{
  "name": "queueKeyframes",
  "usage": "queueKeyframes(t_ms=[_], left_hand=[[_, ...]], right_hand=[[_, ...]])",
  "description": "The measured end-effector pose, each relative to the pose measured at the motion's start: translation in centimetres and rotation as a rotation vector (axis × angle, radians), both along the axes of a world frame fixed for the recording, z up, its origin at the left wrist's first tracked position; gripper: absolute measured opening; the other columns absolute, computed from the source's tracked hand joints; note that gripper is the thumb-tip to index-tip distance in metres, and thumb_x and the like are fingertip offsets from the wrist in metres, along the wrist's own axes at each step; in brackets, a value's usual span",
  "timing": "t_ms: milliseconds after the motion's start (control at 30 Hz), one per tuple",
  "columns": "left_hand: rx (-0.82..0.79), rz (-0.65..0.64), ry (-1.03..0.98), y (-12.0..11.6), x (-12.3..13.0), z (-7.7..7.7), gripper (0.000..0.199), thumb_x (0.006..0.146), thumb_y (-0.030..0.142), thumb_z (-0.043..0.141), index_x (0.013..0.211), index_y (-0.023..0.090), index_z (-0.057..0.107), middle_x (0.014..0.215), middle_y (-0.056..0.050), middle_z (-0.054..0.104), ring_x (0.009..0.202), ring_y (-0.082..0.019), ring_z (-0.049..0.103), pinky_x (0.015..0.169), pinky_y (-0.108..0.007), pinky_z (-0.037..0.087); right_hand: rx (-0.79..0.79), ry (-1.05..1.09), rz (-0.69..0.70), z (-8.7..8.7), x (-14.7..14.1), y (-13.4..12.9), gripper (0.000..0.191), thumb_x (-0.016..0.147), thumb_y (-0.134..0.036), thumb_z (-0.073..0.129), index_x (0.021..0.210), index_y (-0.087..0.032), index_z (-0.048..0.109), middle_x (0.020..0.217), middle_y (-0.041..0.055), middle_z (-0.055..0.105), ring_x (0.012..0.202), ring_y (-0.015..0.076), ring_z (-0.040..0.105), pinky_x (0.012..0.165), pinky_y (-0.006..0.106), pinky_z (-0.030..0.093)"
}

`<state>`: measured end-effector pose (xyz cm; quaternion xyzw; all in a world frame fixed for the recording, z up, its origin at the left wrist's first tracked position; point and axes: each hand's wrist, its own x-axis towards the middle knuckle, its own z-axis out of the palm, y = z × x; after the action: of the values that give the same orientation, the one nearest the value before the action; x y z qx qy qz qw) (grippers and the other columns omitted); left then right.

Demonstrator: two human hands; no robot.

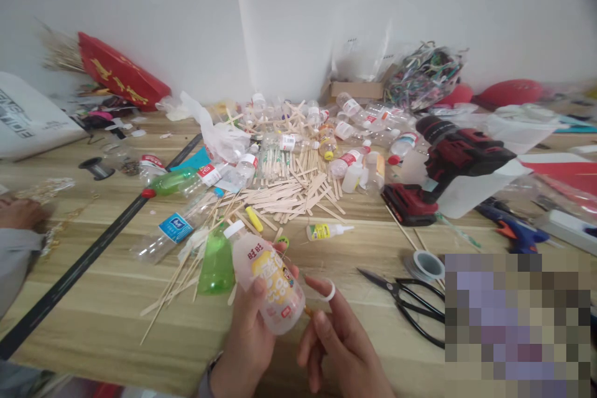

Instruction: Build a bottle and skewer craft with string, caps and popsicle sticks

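My left hand [254, 317] is wrapped round a frosted plastic bottle [268, 273] with a white cap and a yellow label. The bottle tilts, cap up and to the left, base towards my right hand [336, 329]. Thumb and fingers of that hand close on a small brown stick-like piece [308, 311], whose tip is at the bottle's side near the base; whether it touches cannot be made out. A white band [331, 290] circles the right index finger. Just left of the held bottle stands a green plastic bottle piece [217, 261]. Beyond it lies a small yellow-labelled glue bottle [326, 232].
Wooden sticks [298, 196] and many plastic bottles cover the table's middle. On the right are black-handled scissors [405, 295], a wire spool [425, 265], a red drill [457, 165] and a blue glue gun [515, 233]. Another person's hand [21, 212] rests at far left.
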<state>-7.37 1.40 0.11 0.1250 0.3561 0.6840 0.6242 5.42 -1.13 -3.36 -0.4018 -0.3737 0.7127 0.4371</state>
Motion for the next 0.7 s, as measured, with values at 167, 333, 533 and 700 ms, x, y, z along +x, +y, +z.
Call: queueKeyframes(t_ms=[167,333,533,700], left_hand=[[0.003,-0.143,0.005,-0.2,-0.4,-0.3,0.049,0.062,0.041,0.084,0.105,0.022,0.07,0.093,-0.006,0.074,0.07,-0.02,0.07,0.06,-0.027,0.056],[0.071,-0.294,0.029,-0.3,-1.3,-0.4,0.042,0.07,0.045,0.079,0.105,0.024,0.073,0.078,-0.006,0.072,0.068,-0.02,0.067,0.059,-0.027,0.055],[0.05,-0.414,0.23,-0.1,-3.5,-0.2,0.044,0.06,0.043,0.088,0.096,0.022,0.075,0.084,-0.007,0.072,0.068,-0.018,0.064,0.057,-0.024,0.051],[0.078,-0.344,0.427,-0.5,-5.2,0.2,0.051,0.05,0.046,0.092,0.091,0.021,0.074,0.077,-0.006,0.07,0.065,-0.017,0.061,0.053,-0.022,0.047]], right_hand=[[0.061,-0.064,0.033,-0.8,0.9,0.2,0.067,0.084,-0.071,0.051,0.125,-0.019,0.046,0.056,-0.0007,0.065,0.036,0.0124,0.054,0.036,0.021,0.04],[0.167,-0.154,0.123,0.3,2.0,0.8,0.051,0.092,-0.066,0.042,0.104,-0.02,0.058,0.064,0.0018,0.066,0.041,0.012,0.058,0.04,0.021,0.04],[0.288,-0.202,0.031,2.8,4.2,1.9,0.048,0.092,-0.061,0.049,0.069,-0.02,0.06,0.064,0.0016,0.059,0.056,0.0139,0.056,0.055,0.027,0.043],[0.078,-0.113,-0.287,3.4,7.8,2.8,0.052,0.084,-0.062,0.061,0.052,-0.022,0.046,0.05,-0.0013,0.046,0.047,0.0137,0.044,0.049,0.028,0.037]])
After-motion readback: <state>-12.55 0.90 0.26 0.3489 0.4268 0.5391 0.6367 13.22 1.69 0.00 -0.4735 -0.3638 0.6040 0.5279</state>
